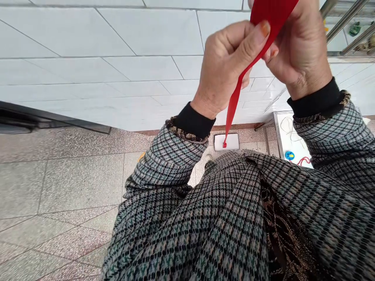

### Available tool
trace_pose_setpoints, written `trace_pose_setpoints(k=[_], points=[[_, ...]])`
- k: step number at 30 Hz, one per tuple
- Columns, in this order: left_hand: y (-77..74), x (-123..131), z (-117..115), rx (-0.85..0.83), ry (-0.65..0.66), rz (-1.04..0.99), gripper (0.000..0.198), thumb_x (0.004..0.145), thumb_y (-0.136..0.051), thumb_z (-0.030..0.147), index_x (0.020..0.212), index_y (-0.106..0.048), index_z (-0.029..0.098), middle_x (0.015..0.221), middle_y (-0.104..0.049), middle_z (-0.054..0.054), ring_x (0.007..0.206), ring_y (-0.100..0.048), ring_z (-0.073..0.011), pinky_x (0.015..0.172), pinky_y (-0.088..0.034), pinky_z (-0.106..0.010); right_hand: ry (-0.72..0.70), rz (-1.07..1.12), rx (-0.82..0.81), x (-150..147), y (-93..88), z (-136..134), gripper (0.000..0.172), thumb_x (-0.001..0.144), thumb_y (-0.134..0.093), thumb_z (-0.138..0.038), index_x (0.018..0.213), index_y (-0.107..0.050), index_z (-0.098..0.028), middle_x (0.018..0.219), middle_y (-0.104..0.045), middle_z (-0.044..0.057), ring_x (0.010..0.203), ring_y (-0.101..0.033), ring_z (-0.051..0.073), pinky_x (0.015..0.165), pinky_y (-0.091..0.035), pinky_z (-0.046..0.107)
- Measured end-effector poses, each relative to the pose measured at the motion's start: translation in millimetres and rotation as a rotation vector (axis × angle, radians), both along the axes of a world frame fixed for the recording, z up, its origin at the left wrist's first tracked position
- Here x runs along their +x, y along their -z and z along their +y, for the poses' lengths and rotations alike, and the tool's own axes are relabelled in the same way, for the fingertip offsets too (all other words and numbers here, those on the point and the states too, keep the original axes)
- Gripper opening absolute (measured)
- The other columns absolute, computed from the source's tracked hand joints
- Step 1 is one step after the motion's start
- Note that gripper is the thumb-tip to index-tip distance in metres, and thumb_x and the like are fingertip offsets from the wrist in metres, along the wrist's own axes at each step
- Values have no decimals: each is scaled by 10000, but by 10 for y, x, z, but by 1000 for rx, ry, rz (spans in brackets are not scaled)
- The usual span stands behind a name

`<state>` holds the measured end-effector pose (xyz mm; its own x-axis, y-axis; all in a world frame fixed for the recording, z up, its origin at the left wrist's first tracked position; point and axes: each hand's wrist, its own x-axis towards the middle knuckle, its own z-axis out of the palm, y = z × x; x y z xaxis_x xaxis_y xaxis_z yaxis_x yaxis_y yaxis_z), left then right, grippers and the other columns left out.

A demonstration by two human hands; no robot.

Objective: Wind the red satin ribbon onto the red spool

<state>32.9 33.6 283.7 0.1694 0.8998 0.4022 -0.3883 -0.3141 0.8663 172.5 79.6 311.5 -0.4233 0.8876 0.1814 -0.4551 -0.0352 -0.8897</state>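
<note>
A wide red ribbon [274,15] is stretched between my raised hands at the top of the view. My left hand [224,64] pinches it, thumb pressed flat on its face. Close on the other side, my right hand [303,48] is curled at the ribbon's edge, its fingers partly hidden behind the band and cut off by the frame. From my hands the ribbon narrows and hangs down, its far end meeting a small red piece [224,144] over a white rectangular object with a dark rim [231,139] near the floor.
A white tiled wall [117,35] is in front of me. At right a low metal-edged table [279,134] bears pale cord, a blue round item [289,155] and red string [304,160]. Metal rails [347,21] are top right; a dark edge [58,119] juts from the left.
</note>
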Motion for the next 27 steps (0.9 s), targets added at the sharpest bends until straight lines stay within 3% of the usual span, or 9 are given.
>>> trace_pose_setpoints(k=[2,4,7,9,14,17,21,27], points=[[199,-14,27,-74,-16,25,419,966,-760,523,704,-717,198,643,-542,6,454,-375,-55,421,-263,-284,-1,40,166,23,201,40,195,758,-817,-165,760,-626,-204,666,-600,-61,486,-446,43,438,-396,227],[390,-23,51,-111,4,5,455,909,-789,615,707,-721,213,566,-450,24,440,-336,-68,420,-255,-301,10,-19,151,46,402,88,185,728,-788,-223,787,-613,-231,667,-615,-59,501,-420,74,442,-364,253],[586,-24,72,-81,67,-90,423,924,-791,582,729,-741,211,517,-369,49,429,-288,-76,417,-234,-303,31,-80,105,71,612,137,234,717,-803,-303,783,-581,-264,695,-623,-44,532,-393,109,472,-353,289],[625,-18,79,-67,92,-127,391,946,-784,536,734,-748,210,505,-358,56,426,-268,-77,415,-215,-303,26,-100,93,83,660,149,280,718,-837,-344,774,-570,-280,714,-625,-24,551,-408,132,490,-355,316],[450,7,72,-71,65,-67,394,938,-786,536,705,-745,221,518,-371,40,426,-281,-74,416,-204,-315,29,-76,136,126,525,144,288,749,-848,-326,794,-568,-276,738,-630,-30,549,-406,123,494,-373,315],[282,42,41,-78,43,17,493,909,-766,656,687,-706,220,512,-348,33,444,-324,-77,438,-244,-301,25,-53,176,189,394,122,268,800,-828,-289,851,-567,-259,761,-635,-56,547,-419,86,500,-398,270],[104,120,-10,-89,70,77,572,892,-725,752,722,-698,206,530,-337,32,484,-341,-72,461,-243,-273,51,-10,95,296,254,46,391,812,-900,-251,955,-538,-291,753,-625,-64,576,-482,96,512,-406,266],[-11,217,-34,-87,85,161,597,908,-680,772,751,-729,198,651,-524,-11,504,-352,-65,469,-258,-277,108,29,135,388,141,-58,391,818,-898,-255,984,-545,-284,802,-642,-60,541,-495,80,472,-381,253]])
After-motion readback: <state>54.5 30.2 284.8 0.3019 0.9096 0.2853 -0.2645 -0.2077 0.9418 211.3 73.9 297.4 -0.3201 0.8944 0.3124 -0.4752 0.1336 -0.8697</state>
